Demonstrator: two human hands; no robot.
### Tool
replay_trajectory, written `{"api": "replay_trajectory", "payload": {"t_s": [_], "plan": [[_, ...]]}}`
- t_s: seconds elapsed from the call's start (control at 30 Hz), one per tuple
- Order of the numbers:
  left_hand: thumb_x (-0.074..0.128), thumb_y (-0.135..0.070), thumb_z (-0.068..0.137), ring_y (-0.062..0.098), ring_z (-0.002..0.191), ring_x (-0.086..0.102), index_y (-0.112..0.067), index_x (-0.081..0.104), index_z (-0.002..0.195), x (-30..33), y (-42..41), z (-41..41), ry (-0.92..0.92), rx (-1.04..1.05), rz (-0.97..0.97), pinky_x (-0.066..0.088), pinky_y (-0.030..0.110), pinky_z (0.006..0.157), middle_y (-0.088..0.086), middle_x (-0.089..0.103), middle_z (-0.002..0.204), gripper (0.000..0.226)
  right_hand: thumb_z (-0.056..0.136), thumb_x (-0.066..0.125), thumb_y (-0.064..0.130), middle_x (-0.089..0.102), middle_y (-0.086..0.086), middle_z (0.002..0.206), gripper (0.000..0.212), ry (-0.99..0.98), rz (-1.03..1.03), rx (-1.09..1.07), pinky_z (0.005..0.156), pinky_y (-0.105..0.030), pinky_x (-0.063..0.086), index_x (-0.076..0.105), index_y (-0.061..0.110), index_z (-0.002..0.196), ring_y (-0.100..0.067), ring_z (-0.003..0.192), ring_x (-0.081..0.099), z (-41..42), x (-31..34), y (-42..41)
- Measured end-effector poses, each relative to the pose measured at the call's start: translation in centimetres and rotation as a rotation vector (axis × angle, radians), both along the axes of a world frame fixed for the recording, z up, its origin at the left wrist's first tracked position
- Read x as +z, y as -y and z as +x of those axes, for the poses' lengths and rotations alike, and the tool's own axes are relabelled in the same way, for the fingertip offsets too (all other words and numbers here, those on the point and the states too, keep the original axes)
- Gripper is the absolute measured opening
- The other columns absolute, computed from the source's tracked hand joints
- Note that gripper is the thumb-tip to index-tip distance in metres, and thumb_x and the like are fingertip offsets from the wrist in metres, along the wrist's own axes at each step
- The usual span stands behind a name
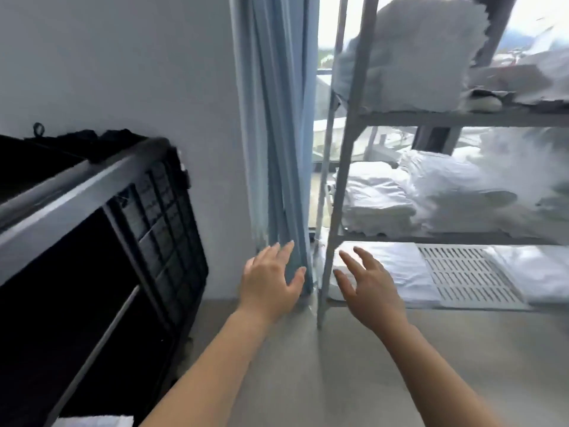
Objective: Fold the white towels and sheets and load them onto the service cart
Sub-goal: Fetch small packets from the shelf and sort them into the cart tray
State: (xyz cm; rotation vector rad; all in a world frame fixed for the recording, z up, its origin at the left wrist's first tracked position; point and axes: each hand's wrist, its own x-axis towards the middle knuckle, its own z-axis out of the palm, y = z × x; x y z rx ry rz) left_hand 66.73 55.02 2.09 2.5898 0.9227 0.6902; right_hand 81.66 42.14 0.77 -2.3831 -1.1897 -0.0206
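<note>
A grey metal shelf cart (349, 155) stands at the right with three shelves. Its top shelf holds a thick white towel stack (409, 53). Folded white linens (378, 198) and a rumpled white pile (462, 186) fill the middle shelf. On the slotted bottom shelf (465, 272) lie a folded white sheet (397, 266) at the left and another (535, 269) at the right. My left hand (271, 282) and my right hand (369, 285) are stretched forward with fingers spread, holding nothing, just in front of the cart's lower left corner.
A black cart with a grey rail (92, 192) stands at the left against the white wall. Pale blue curtains (274, 124) hang between it and the shelves, beside a bright window. A white towel corner (92, 421) shows at the bottom left. Grey floor (323, 365) lies below.
</note>
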Motion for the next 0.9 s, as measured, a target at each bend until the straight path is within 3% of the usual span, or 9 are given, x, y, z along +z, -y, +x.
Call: {"api": "replay_trajectory", "payload": {"t_s": [0.17, 0.33, 0.47, 0.63, 0.9], "plan": [[0.047, -0.048, 0.094, 0.015, 0.139, 0.033, -0.027, 0.034, 0.148, -2.4, 12.2, 11.4, -0.05, -0.265, -0.049, 0.024, 0.035, 0.112, -0.001, 0.042, 0.149, 0.059, 0.097, 0.051, 0.037, 0.039, -0.008, 0.149, 0.044, -0.058, 0.025, -0.295, 0.109, -0.038, 0.03, 0.051, 0.022, 0.138, -0.028, 0.137, 0.036, 7.0, -2.6, 16.0], [0.048, -0.046, 0.093, 0.02, 0.134, 0.039, -0.026, 0.035, 0.147, -5.1, 27.0, 20.0, -0.123, -0.507, -0.081, 0.025, 0.032, 0.108, 0.0, 0.043, 0.147, 0.059, 0.097, 0.045, 0.043, 0.037, -0.008, 0.15, 0.051, -0.137, -0.021, -0.568, 0.109, -0.035, 0.031, 0.045, 0.02, 0.142, -0.025, 0.138, 0.033, 10.8, -5.5, 32.4], [0.047, -0.048, 0.093, 0.02, 0.133, 0.042, -0.025, 0.036, 0.146, -7.0, 38.7, 25.0, -0.197, -0.74, -0.066, 0.03, 0.036, 0.11, -0.002, 0.042, 0.148, 0.059, 0.096, 0.047, 0.045, 0.034, -0.009, 0.152, 0.05, -0.216, 0.041, -0.822, 0.107, -0.035, 0.032, 0.046, 0.024, 0.142, -0.027, 0.135, 0.038, 11.0, -7.4, 44.4], [0.044, -0.052, 0.093, 0.017, 0.138, 0.035, -0.029, 0.035, 0.147, -8.9, 51.8, 28.9, -0.267, -0.979, -0.018, 0.026, 0.034, 0.111, -0.004, 0.041, 0.149, 0.059, 0.096, 0.048, 0.043, 0.036, -0.013, 0.151, 0.05, -0.259, 0.086, -1.122, 0.108, -0.035, 0.035, 0.049, 0.019, 0.14, -0.027, 0.135, 0.04, 9.2, -9.5, 57.4], [0.043, -0.051, 0.094, 0.017, 0.138, 0.034, -0.028, 0.037, 0.145, -10.7, 68.4, 34.3, -0.315, -1.318, 0.022, 0.027, 0.036, 0.109, -0.007, 0.043, 0.147, 0.056, 0.096, 0.049, 0.041, 0.034, -0.013, 0.151, 0.048, -0.288, 0.155, -1.502, 0.108, -0.035, 0.035, 0.051, 0.018, 0.139, -0.028, 0.135, 0.039, 8.0, -11.4, 71.5]]}}
